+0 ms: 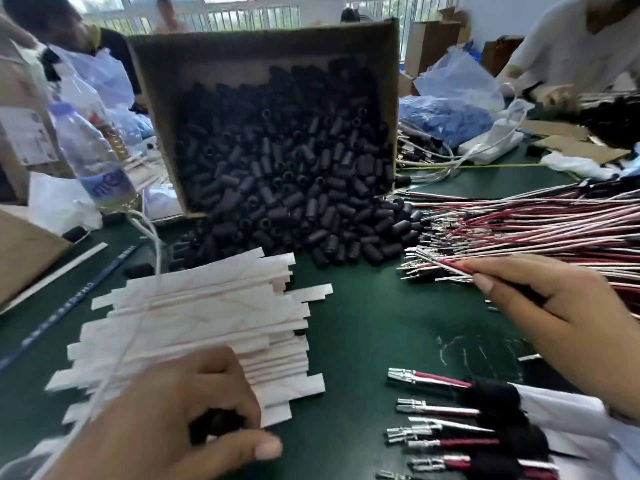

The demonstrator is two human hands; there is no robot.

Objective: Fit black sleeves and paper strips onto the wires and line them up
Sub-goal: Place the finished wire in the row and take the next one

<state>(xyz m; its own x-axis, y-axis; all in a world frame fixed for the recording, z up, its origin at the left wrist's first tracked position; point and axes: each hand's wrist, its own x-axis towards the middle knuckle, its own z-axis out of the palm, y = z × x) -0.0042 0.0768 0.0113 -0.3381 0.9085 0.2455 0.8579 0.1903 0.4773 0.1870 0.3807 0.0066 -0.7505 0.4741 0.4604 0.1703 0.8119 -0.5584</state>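
Your hands are well apart.

**Left hand.** Your left hand point(194, 420) curls round one black sleeve point(218, 424), low and close to you. I judge it is held ready to receive a wire end.

**Right hand.** Your right hand point(554, 306) pinches one red-and-white wire point(453, 268) between thumb and fingers. The grip sits a little behind the metal terminals, at the near edge of the loose wire bundle point(519, 230). I judge this hold is meant to draw that wire clear of the bundle.

**Placement**
- The paper strips point(207, 323) lie stacked just ahead of your left hand and partly under it, within its reach.
- The sleeve pile point(311, 237) lies beyond and between both hands. It spills from a tilted cardboard box point(263, 57), and I judge the tilt is there to feed stock toward you.
- The finished wires point(485, 424) lie in a row below your right wrist. Their terminals point toward your left hand and the sleeves are roughly level, so the line-up is under way.

**Counts**
- Sleeve in hand: one.
- Wire in hand: one.
- Box: one.
- Plastic bottle point(93, 150), beyond your left hand: one.
- Finished wires: at least six, though the frame edge cuts the row.
- Strips, loose sleeves and loose wires: too many and too overlapped to count.
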